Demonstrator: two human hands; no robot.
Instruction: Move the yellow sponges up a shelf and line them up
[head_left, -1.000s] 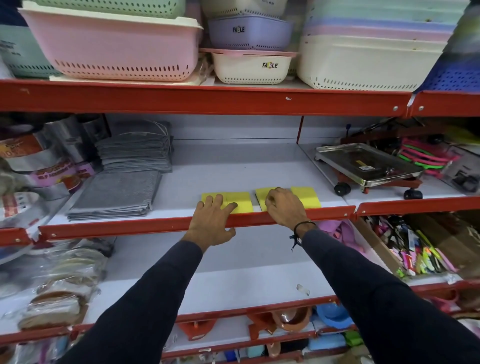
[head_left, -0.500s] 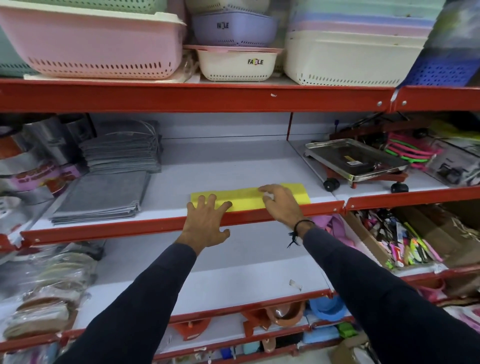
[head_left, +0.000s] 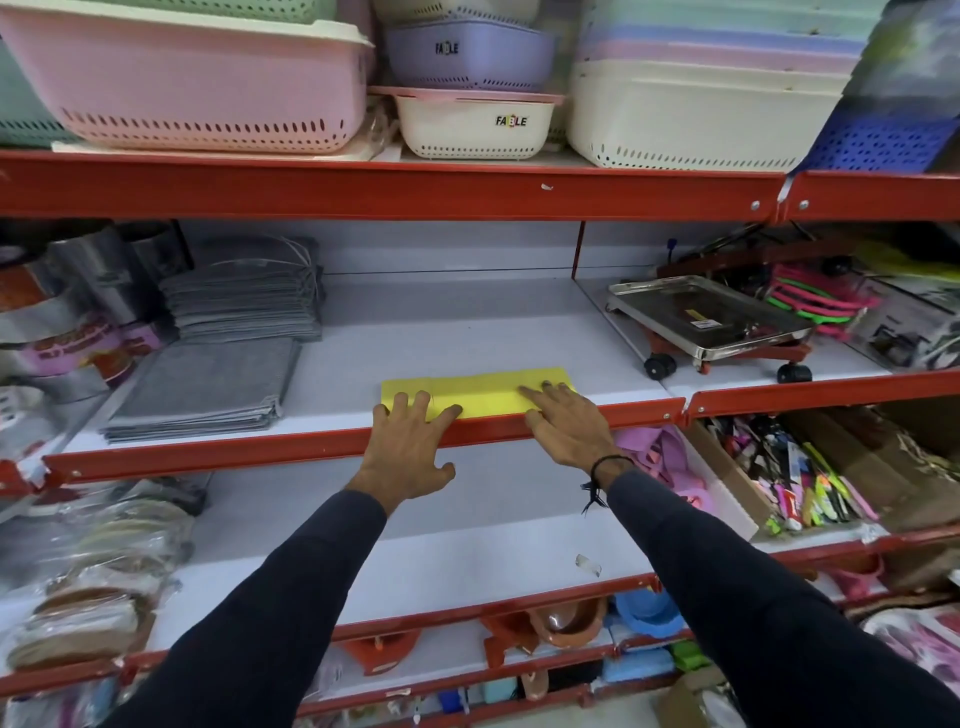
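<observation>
The yellow sponges (head_left: 475, 392) are laid flat in one unbroken strip at the front edge of the middle shelf (head_left: 467, 332), just behind its red lip. They are judged light, soft and easily nudged, best pressed from above or pinched at the short ends. The left hand (head_left: 410, 434) is spread open over the strip's left end; the right hand (head_left: 563, 423) is flattened, gripping nothing, on its right end. A second ago a gap was seen between two pairs; it is now closed.

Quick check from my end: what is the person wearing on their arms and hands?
Both arms have long, dark navy sleeves reaching the wrists. The left hand is bare, with nothing on it. The right hand is bare too, but a thin black cord bracelet with a dangling end circles its wrist.
</observation>
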